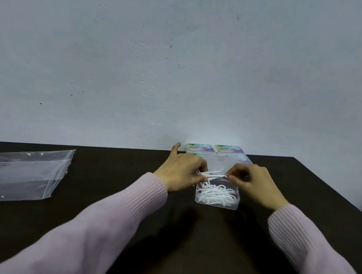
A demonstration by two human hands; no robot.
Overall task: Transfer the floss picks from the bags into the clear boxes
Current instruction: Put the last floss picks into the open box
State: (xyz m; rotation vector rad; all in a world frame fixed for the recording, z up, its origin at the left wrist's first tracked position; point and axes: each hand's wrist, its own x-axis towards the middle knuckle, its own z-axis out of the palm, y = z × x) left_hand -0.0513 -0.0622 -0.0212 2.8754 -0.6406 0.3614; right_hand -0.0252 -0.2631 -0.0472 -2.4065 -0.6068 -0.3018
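Dark brown flat desk (pixel 102 195) fills the lower half, w/ a pale grey wall (pixel 183 59) behind it at 12 o'clock.

Both arms come in from 6 o'clock in pale pink ribbed knit sleeves (pixel 104 218), forearms angled inward so the hands meet near centre, approx. 1 o'clock of the frame middle. Left hand (pixel 180 172): back of hand up, fingers curled inward gripping one end of a small bunch of white plastic floss picks (pixel 213 174), one digit sticking up toward 12. Right hand (pixel 253 184): back up too, fingertips curled and pinching the other end of the same bunch. The bunch spans between the two hands, held just above the box.

Large clear, crumpled plastic bag (pixel 17 175) lies flat on the desk at 9 o'clock, well apart from the hands; contents can't be made out.

Clear rectangular plastic box (pixel 216 202), lid off, sits on the desk directly below the hands, at 6 o'clock of the held bunch. Inside: a loose tangled heap of white floss picks (pixel 216 193), thin curved handles, lying every which way.

Behind the hands at 12 o'clock, against the wall: clear boxes w/ colourful printed labels (pixel 216 150), side by side; label text too blurred to read.
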